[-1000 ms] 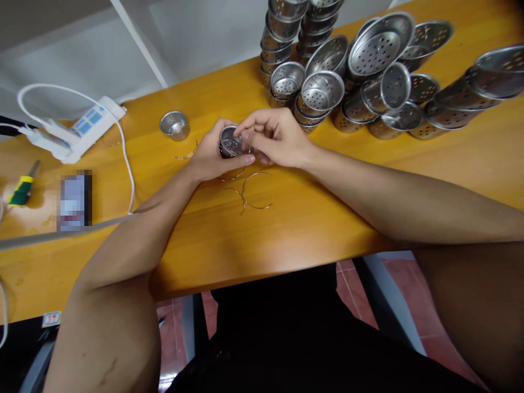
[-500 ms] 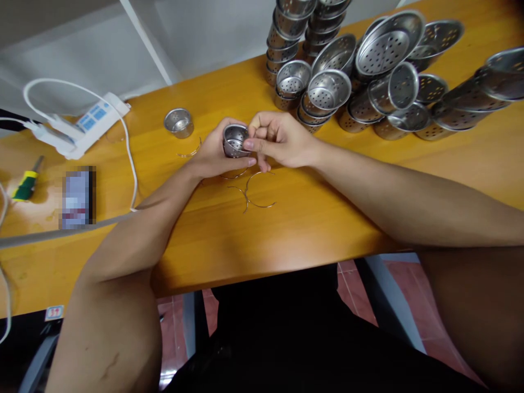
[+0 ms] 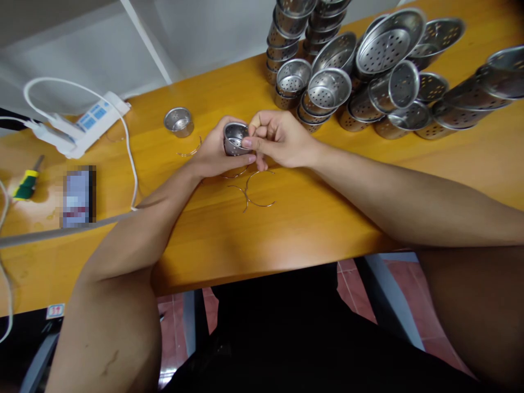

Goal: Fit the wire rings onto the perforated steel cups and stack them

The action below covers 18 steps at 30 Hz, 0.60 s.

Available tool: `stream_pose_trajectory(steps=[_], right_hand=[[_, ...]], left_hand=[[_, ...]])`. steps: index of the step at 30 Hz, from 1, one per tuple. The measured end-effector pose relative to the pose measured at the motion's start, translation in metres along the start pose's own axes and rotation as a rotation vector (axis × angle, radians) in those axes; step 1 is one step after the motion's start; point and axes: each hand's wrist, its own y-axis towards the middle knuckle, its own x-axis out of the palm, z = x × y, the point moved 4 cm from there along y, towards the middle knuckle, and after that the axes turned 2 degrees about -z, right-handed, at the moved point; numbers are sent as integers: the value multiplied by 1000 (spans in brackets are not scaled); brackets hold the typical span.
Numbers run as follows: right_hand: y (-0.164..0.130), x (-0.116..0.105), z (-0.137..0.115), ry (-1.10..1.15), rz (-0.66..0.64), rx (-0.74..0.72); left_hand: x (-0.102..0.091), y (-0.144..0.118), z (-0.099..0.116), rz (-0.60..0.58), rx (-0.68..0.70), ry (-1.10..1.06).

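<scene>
My left hand is wrapped around a small perforated metal strainer cup, holding it tilted with its mouth towards me. At the cup's right rim, my right hand is closed in a pinch. Whatever lies between its thumb and fingers is too small or hidden to make out. On the table just below both hands lie several thin curved wires, partly crossing each other. More curved wires lie left of my left hand, near a second small metal cup standing upright.
Stacks of perforated metal cups stand at the back right of the wooden table. Leftwards are a white power strip with a cable, a blurred-out phone and a green-and-yellow screwdriver. The table's front edge is close to my body.
Almost nothing differs. The cup tips very slightly in my left hand, and my right hand keeps its pinch at the rim.
</scene>
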Motion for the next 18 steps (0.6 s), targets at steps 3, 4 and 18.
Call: stream_pose_trajectory(steps=[3,4,18], right_hand=[[0,0,1,9,9,-5],[0,0,1,12,10,-10],[-11,-12,-3,-391,240,-144]], left_hand=[[0,1,-1,-4,-25,6],[0,1,-2,-5,-25,4],[-4,7,-10,135,130,113]])
